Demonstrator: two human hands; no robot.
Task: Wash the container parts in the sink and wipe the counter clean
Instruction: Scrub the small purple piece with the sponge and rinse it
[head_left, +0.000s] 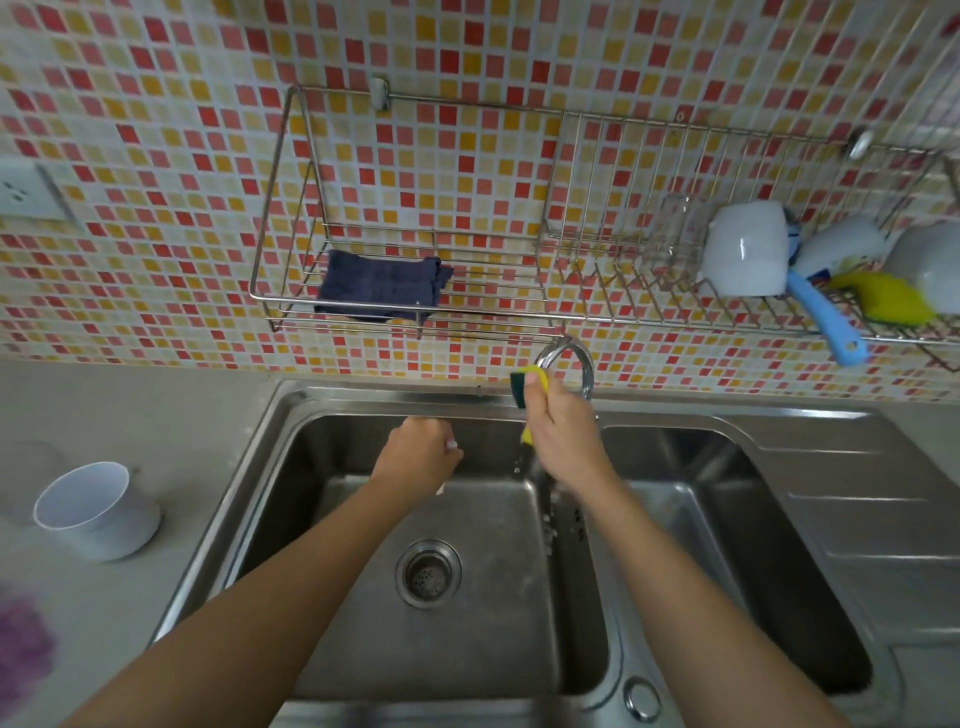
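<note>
The right hand (561, 436) is closed around a yellow-and-green sponge (531, 385), squeezing it just below the tap (569, 364) so that water drips into the left basin of the sink (322, 519). The left hand (421, 457) is loosely curled beside it over the same basin, something small and white at its fingertips; what it is I cannot tell. This looks like rinsing the sponge. A white container (96, 512) waits on the tabletop (156, 415), well left of the sink; next, fetch it for washing, or carry the wrung sponge to the tabletop
</note>
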